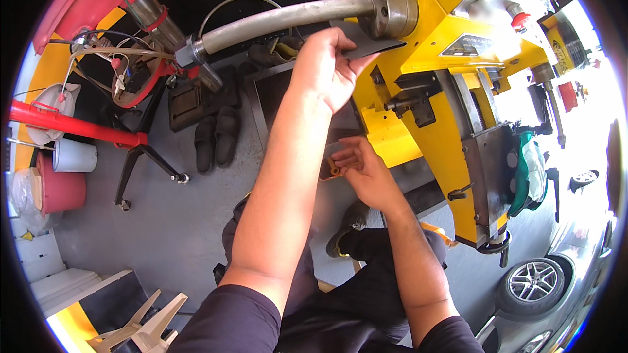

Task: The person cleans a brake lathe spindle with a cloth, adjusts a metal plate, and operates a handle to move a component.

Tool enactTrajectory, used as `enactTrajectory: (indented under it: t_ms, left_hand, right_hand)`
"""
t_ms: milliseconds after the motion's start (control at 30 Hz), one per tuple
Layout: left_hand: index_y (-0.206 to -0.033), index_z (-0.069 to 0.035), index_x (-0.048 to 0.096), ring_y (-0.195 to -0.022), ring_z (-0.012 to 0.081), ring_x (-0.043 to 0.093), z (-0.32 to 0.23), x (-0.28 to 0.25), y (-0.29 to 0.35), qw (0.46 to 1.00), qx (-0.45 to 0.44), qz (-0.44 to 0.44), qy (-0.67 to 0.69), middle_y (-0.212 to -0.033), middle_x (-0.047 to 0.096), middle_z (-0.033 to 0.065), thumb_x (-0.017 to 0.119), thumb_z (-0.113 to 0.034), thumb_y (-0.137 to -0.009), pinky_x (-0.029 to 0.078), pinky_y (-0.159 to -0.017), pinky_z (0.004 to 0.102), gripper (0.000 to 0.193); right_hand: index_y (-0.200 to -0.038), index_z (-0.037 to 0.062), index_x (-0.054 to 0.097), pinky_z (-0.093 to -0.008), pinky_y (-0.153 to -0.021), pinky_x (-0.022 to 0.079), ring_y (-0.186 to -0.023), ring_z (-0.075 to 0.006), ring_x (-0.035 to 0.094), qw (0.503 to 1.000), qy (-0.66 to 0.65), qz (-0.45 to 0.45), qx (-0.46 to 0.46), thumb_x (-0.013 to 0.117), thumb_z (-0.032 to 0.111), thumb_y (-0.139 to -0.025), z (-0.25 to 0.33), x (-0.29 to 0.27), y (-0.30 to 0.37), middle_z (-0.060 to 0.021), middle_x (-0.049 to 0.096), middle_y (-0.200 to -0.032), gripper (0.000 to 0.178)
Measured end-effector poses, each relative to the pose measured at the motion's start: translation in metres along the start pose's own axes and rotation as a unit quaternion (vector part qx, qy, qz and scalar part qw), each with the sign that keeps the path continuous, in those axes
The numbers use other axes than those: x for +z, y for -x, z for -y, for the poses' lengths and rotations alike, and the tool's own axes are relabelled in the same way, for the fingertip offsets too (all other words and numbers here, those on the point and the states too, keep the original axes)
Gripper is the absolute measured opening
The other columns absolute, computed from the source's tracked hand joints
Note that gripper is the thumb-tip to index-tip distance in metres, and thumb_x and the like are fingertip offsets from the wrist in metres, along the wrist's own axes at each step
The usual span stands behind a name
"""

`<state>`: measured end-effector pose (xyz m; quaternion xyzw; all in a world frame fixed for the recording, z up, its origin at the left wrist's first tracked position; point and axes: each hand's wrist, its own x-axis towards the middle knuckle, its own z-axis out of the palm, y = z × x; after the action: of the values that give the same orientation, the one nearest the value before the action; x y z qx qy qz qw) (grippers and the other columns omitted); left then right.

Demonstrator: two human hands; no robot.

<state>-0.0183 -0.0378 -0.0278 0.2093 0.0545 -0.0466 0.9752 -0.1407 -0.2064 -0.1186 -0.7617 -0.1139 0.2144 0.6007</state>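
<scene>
A long steel shaft (288, 18) runs from a round metal chuck (387, 8) on the yellow machine (428, 33) toward the left. Just under the shaft, my left hand (327, 68) is closed on a thin dark sheet (376, 48) that reaches below the chuck. Its fingertips are partly hidden. Lower down, my right hand (367, 173) has its fingers apart and slightly curved, with nothing visible in its grasp. Beside its thumb is a small orange-brown piece with a hole (333, 168); whether they touch is unclear.
A red stand (78, 124) on dark legs is at the left, near a white bucket (74, 155). Dark slippers (226, 136) lie on the grey floor (176, 222). A green cloth (521, 176) hangs at the machine's right. A car wheel (533, 284) shows at lower right.
</scene>
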Motion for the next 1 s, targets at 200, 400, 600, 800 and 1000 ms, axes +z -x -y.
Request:
enactTrajectory:
  t_ms: [200,400,600,800,1000]
  left_hand:
    - [-0.111,0.021,0.051,-0.103,0.0469,0.073,-0.003,0.007,-0.005,0.998,0.044,-0.016,-0.044,-0.112,0.065,0.0351,0.045,0.002,-0.091,0.068,-0.087,0.0382,0.029]
    - [-0.114,0.022,0.051,-0.109,0.0487,0.07,-0.013,0.003,-0.007,0.999,-0.036,0.018,-0.005,-0.117,0.065,0.0374,0.044,0.004,-0.09,0.067,-0.092,0.0389,0.031]
    - [-0.127,0.013,0.06,-0.114,0.033,0.071,0.004,0.02,0.038,0.985,-0.126,0.062,-0.098,-0.123,0.07,0.0256,0.048,0.0,-0.083,0.059,-0.1,0.0383,0.048]
    - [-0.106,0.0,0.071,-0.066,0.0108,0.064,-0.055,0.077,0.097,0.777,0.309,-0.047,-0.547,-0.086,0.072,0.0084,0.053,0.007,-0.082,0.05,-0.061,0.0233,0.031]
    - [-0.101,0.001,0.07,-0.119,0.0348,0.065,-0.057,0.091,0.028,0.274,0.521,0.191,-0.785,-0.124,0.071,0.0124,0.061,0.011,-0.07,0.055,-0.1,0.0451,0.034]
  right_hand:
    - [-0.14,0.0006,0.047,-0.0378,-0.099,0.053,-0.112,-0.0256,0.066,0.999,0.03,0.015,0.023,0.054,-0.003,-0.09,0.007,-0.003,0.003,-0.0169,0.066,-0.122,0.051]
    - [-0.135,0.0011,0.052,-0.0406,-0.097,0.055,-0.109,-0.0318,0.07,0.996,0.088,0.017,-0.014,0.06,0.003,-0.087,0.009,0.001,0.005,-0.019,0.07,-0.117,0.049]
    - [-0.135,0.0031,0.053,-0.0452,-0.097,0.055,-0.111,-0.0365,0.069,0.983,0.176,0.047,-0.036,0.06,0.004,-0.087,0.018,-0.001,0.006,-0.0207,0.07,-0.12,0.049]
    - [-0.135,0.0029,0.054,-0.0469,-0.096,0.054,-0.111,-0.04,0.067,0.962,0.251,0.026,-0.103,0.058,0.004,-0.086,0.024,-0.003,0.01,-0.02,0.069,-0.121,0.049]
    - [-0.134,0.001,0.056,-0.0503,-0.096,0.054,-0.111,-0.0406,0.068,0.949,0.3,0.048,-0.088,0.058,0.006,-0.085,0.033,-0.003,0.011,-0.0238,0.07,-0.119,0.05]
